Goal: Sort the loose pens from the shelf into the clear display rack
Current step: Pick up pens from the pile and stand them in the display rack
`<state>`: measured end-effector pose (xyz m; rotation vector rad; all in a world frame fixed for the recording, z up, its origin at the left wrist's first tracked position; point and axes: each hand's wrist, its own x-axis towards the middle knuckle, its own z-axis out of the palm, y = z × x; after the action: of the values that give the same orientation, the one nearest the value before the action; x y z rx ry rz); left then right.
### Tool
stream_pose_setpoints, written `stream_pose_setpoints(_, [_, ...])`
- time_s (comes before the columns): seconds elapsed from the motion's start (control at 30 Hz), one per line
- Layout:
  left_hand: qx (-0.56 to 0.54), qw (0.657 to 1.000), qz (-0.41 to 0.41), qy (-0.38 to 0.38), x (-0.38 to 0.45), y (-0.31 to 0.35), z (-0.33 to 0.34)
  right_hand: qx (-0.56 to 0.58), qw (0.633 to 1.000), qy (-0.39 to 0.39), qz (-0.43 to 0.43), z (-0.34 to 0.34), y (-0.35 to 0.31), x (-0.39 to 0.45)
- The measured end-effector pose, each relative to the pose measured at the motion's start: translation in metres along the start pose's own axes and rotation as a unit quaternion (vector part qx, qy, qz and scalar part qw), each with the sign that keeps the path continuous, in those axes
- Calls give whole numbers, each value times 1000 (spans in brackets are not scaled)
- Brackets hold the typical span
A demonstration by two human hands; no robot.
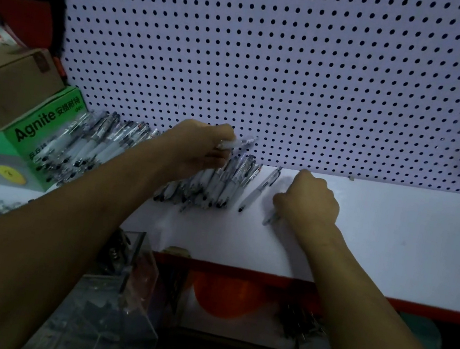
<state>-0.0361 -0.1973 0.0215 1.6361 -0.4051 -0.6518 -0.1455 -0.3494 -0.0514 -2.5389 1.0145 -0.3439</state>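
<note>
Left hand (202, 151) grip pinches pen (238, 144); right hand (308, 200) grip curled around pen (271, 219).

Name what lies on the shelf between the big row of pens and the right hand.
A single pen lies alone on the white shelf, between the pen row and the right hand, in the head view.

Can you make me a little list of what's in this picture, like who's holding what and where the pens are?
place: white shelf in front of a pegboard wall
left hand: holds one pen lifted above the pile
right hand: curled round a pen low on the shelf
pen pile: many clear pens lying side by side, along the back of the shelf
single pen: lies alone between the pile and the right hand
green box: left of the pile, reads Agnite
clear rack: below the shelf edge, blurry
</note>
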Motion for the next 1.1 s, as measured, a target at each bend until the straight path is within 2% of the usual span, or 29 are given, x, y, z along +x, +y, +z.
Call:
stream_pose_setpoints(0.13, [-46, 997, -63, -9, -2, -2, -1, 42, 999, -12, 26, -4, -6, -2])
stream_pose_setpoints(0.23, [-57, 995, -79, -13, -6, -1, -2, 115, 992, -10, 47, -7, -5, -2])
stream_pose_setpoints(0.3, [-58, 995, -79, 11, -9, 3, -4, 201, 977, -21, 66, -10, -4, -3])
stream_pose_setpoints(0.4, [-74, 994, -67, 43, -19, 13, -8, 349, 932, -55, 78, -22, -7, -9])
stream_pose_setpoints(0.5, [-76, 994, -59, 59, -35, 20, -18, 428, 898, -91, 34, -37, -19, -24])
stream_pose_setpoints(0.77, [-102, 990, -8, 96, -112, 36, -60, 461, 875, -117, -89, -63, -79, -81])
stream_pose_setpoints(0.9, [-124, 988, -3, 91, -161, 28, -80, 455, 867, -130, -156, -67, -122, -118])
stream_pose_setpoints(1.03, [-157, 979, 8, 130, -208, 11, -100, 483, 838, -157, -200, -66, -161, -149])
stream_pose_setpoints(1.1, [-138, 978, 22, 157, -227, 1, -112, 500, 821, -175, -212, -63, -179, -162])
